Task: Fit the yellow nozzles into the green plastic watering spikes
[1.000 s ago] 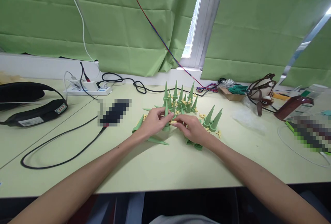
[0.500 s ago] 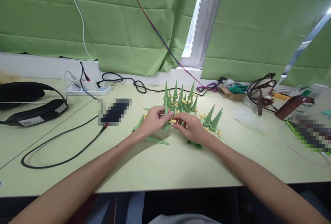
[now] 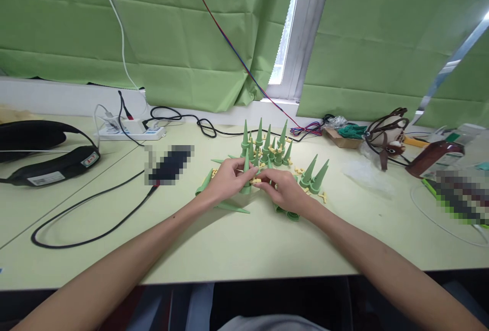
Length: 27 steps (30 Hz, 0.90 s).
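Observation:
My left hand (image 3: pixel 230 177) is closed around a green cone (image 3: pixel 246 184), which points upward. A small yellow piece (image 3: pixel 255 181) lies against the cone's right side, pinched in the fingertips of my right hand (image 3: pixel 281 186). Behind my hands stands a group of upright green cones (image 3: pixel 268 142) with yellow pieces among them. Two more cones (image 3: pixel 315 175) stand to the right of my right hand, near some loose yellow pieces (image 3: pixel 324 197). Beside my left wrist, a green cone (image 3: pixel 233 208) lies on its side. Green cone bases (image 3: pixel 292 216) show below my right hand.
The pale table (image 3: pixel 229 254) holds a blurred dark device (image 3: pixel 170 164) with a looped black cable, and a power strip (image 3: pixel 132 134) at the back left. Black headgear (image 3: pixel 49 168) lies far left. A small box (image 3: pixel 342 138), plastic wrap (image 3: pixel 369 175) and a red-brown bottle (image 3: pixel 433 159) are on the right.
The held cone and the yellow piece have shifted very slightly, with the piece a little lower. Both hands stay almost in place.

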Each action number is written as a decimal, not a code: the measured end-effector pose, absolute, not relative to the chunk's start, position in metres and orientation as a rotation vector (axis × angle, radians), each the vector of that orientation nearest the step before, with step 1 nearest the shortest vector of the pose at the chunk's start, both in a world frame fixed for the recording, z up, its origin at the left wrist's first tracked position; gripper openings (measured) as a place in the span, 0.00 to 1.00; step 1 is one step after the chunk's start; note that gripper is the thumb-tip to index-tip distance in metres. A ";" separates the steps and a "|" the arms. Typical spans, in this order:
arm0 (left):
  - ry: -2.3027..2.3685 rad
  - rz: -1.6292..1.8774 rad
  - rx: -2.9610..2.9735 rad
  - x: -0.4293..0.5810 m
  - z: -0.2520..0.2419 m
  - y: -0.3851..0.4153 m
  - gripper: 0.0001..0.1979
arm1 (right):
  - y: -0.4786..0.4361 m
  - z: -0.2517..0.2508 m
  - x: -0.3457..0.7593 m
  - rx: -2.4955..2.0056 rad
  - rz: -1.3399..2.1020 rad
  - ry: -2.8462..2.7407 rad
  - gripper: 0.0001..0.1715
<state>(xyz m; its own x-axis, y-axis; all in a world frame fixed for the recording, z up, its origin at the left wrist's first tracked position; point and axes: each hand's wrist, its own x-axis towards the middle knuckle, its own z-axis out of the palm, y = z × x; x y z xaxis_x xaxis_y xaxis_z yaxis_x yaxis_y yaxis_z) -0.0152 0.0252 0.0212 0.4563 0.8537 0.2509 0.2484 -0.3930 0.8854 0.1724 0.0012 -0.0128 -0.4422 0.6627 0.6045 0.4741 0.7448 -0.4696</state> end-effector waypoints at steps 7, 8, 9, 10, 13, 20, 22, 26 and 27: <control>0.905 0.903 1.895 -0.016 0.018 0.027 0.15 | -0.001 -0.011 0.173 -0.876 0.250 -2.161 0.14; 0.900 0.900 1.889 -0.016 0.018 0.028 0.15 | -0.001 -0.011 0.173 -0.877 0.251 -2.160 0.14; 0.896 0.898 1.882 -0.016 0.018 0.028 0.15 | -0.001 -0.011 0.172 -0.878 0.253 -2.158 0.14; 0.893 0.896 1.875 -0.016 0.018 0.028 0.16 | -0.001 -0.011 0.172 -0.882 0.254 -2.154 0.14; 0.909 0.902 1.863 -0.016 0.020 0.027 0.17 | -0.001 -0.011 0.171 -0.894 0.255 -2.138 0.14; 0.939 0.934 1.857 -0.016 0.021 0.027 0.17 | -0.002 -0.010 0.170 -0.838 0.269 -2.060 0.07; 0.944 0.937 1.866 -0.016 0.020 0.027 0.17 | -0.002 -0.010 0.171 -0.813 0.291 -2.053 0.07; 0.954 0.917 1.865 -0.016 0.020 0.027 0.17 | -0.001 -0.012 0.172 -0.805 0.311 -2.077 0.05; 0.955 0.915 1.862 -0.016 0.020 0.027 0.17 | 0.000 -0.012 0.172 -0.808 0.312 -2.082 0.05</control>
